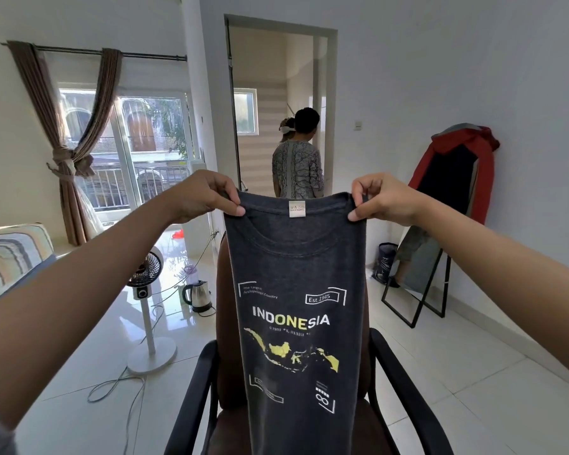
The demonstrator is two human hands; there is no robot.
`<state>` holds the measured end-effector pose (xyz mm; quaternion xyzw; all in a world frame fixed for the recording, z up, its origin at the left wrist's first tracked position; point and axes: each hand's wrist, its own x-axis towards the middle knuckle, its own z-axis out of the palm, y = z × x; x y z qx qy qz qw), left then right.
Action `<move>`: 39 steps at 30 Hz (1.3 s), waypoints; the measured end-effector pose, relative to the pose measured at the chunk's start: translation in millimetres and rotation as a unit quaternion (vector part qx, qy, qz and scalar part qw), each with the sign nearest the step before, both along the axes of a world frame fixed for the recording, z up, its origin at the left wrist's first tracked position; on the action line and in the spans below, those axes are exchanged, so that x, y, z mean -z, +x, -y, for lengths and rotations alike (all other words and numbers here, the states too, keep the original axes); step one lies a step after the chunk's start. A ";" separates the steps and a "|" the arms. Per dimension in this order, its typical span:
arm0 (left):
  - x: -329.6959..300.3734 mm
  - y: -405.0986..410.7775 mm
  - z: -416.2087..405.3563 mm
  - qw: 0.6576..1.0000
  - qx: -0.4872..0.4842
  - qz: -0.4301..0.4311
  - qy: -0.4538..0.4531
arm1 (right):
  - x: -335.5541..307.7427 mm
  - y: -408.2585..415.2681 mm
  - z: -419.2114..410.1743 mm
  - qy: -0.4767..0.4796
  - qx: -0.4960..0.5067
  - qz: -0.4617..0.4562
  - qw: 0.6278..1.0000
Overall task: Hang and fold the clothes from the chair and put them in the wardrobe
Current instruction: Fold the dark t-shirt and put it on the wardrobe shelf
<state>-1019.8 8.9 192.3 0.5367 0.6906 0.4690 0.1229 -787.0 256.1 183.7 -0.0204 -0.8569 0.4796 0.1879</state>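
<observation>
Chair (pixel 197 389) below, dark T-shirt (pixel 298 323) held up over its seat, hanging long. Left hand (pixel 204 195) and right hand (pixel 383 200) each pinch a shoulder at the collar. Looks like straightening before folding; next it wants a flat surface or a hanger.

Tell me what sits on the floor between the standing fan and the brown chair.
In the head view, a steel electric kettle stands on the tiles between the fan and the chair.

Dark T-shirt (pixel 298 310) in left hand (pixel 207 195) and right hand (pixel 383 200) pinches above chair (pixel 404 389)
</observation>
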 end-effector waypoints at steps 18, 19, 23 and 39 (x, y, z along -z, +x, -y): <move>5.8 16.1 27.0 0.999 0.002 -0.021 -0.038 | -2.3 7.5 4.3 0.018 0.032 0.007 0.999; 5.3 17.3 27.9 0.999 0.000 -0.025 -0.036 | -1.9 6.9 4.7 0.018 0.030 0.010 0.999; 3.1 20.0 30.5 1.000 -0.001 -0.011 -0.025 | 0.0 2.5 6.7 -0.004 0.013 0.019 1.000; 12.5 20.2 35.5 0.997 -0.010 0.077 0.011 | 5.3 4.4 18.5 -0.127 -0.045 -0.009 0.991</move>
